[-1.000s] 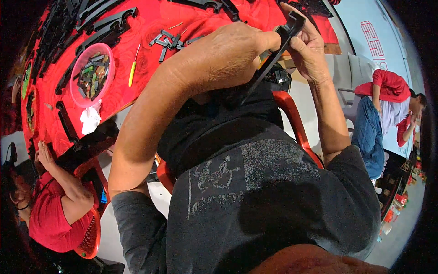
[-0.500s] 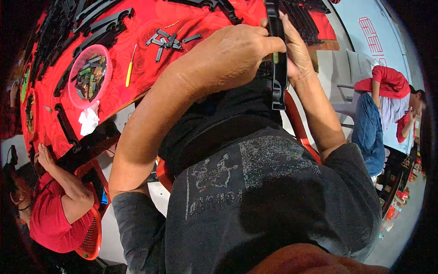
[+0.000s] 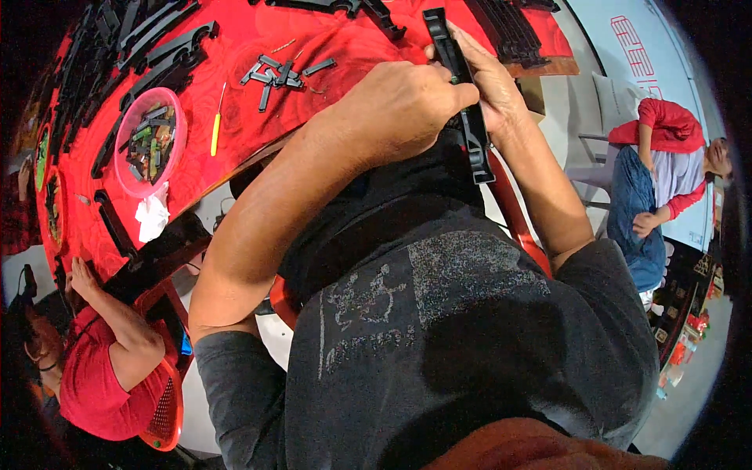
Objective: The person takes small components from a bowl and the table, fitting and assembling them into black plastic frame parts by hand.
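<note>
A long, narrow black plastic part with a hollow channel is held at a slant above my lap. My right hand wraps it from the right and behind, palm against its side. My left hand is closed, its fingers pressed to the channel near the middle. A small green bit shows by those fingers; most of what they pinch is hidden. On the red-covered table beyond lie several small dark clips.
A pink basket of small pieces stands on the red tablecloth, left of a yellow-handled screwdriver. More black parts are stacked behind. One person in red sits at left, another at right.
The black part has tipped, its far end swinging left and its channel turning more into view. Both hands still hold at it. The person at right has lowered a hand to the lap.
</note>
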Motion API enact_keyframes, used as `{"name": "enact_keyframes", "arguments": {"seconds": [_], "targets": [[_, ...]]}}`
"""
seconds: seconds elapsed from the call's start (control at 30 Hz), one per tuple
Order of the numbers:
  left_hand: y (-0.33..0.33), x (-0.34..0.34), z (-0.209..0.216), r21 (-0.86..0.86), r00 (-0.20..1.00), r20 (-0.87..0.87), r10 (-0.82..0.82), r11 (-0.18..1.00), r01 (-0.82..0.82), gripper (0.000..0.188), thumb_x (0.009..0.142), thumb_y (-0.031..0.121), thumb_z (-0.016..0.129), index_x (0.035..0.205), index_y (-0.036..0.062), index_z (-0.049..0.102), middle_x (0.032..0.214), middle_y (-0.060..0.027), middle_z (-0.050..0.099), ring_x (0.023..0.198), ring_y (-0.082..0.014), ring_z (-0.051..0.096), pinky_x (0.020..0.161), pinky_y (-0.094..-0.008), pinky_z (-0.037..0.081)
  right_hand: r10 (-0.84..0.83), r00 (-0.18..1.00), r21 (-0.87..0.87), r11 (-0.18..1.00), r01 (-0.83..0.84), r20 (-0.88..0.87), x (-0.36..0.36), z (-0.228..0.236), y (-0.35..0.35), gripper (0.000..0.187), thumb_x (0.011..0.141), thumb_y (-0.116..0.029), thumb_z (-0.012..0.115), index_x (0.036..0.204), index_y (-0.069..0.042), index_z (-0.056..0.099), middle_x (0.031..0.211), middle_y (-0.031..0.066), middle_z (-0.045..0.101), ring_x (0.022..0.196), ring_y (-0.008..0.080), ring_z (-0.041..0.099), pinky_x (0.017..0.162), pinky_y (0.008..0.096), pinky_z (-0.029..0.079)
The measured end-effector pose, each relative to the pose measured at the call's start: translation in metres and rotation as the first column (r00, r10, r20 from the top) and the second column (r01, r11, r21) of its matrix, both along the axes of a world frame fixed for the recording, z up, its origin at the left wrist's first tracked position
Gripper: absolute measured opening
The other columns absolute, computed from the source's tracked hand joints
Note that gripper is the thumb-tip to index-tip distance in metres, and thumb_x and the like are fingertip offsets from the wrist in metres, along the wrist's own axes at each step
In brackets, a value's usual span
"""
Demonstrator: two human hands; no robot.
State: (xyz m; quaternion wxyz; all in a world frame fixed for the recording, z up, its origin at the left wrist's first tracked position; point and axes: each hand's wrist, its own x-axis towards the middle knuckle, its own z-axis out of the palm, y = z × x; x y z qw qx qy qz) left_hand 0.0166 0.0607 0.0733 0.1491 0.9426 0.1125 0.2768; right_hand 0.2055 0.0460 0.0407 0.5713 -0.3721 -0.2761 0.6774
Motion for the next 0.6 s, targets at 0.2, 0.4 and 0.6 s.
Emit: {"name": "enact_keyframes", "arguments": {"seconds": [0.2, 0.4, 0.6], "targets": [[-0.003, -0.003, -0.001, -0.04, 1.0, 0.016, -0.023, 0.999, 0.024, 0.032, 0.075, 0.0, 0.054, 0.106, 0.0049, 0.062, 0.089, -0.0165, 0.063, 0.075, -0.0355, 0.064, 0.064, -0.0439, 0.053, 0.01, 0.994, -0.038, 0.999, -0.006, 0.11, 0.006, 0.006, -0.001, 0.037, 0.095, -0.021, 0.054, 0.128, -0.005, 0.051, 0.096, 0.0101, 0.065, 0.083, 0.0167, 0.064, 0.077, 0.0289, 0.055], [-0.009, 0.0, -0.005, -0.109, 0.995, 0.088, 0.035, 0.994, -0.025, 0.034, 0.069, -0.004, 0.056, 0.102, -0.0003, 0.061, 0.086, -0.0178, 0.063, 0.076, -0.0358, 0.063, 0.067, -0.0436, 0.053, -0.035, 0.976, 0.027, 0.999, 0.03, 0.215, 0.007, 0.011, 0.001, 0.038, 0.096, -0.02, 0.053, 0.13, -0.005, 0.05, 0.096, 0.0092, 0.065, 0.085, 0.0155, 0.063, 0.08, 0.0283, 0.052], [-0.009, 0.01, -0.01, -0.144, 0.958, 0.211, 0.196, 0.975, -0.168, 0.02, 0.066, -0.001, 0.059, 0.085, -0.0009, 0.064, 0.074, -0.019, 0.062, 0.071, -0.037, 0.062, 0.066, -0.0452, 0.052, -0.08, 0.972, 0.022, 0.997, 0.078, 0.219, -0.004, 0.01, 0.004, 0.037, 0.096, -0.02, 0.053, 0.129, -0.004, 0.052, 0.106, 0.0073, 0.065, 0.094, 0.0142, 0.062, 0.087, 0.0277, 0.05]]}}
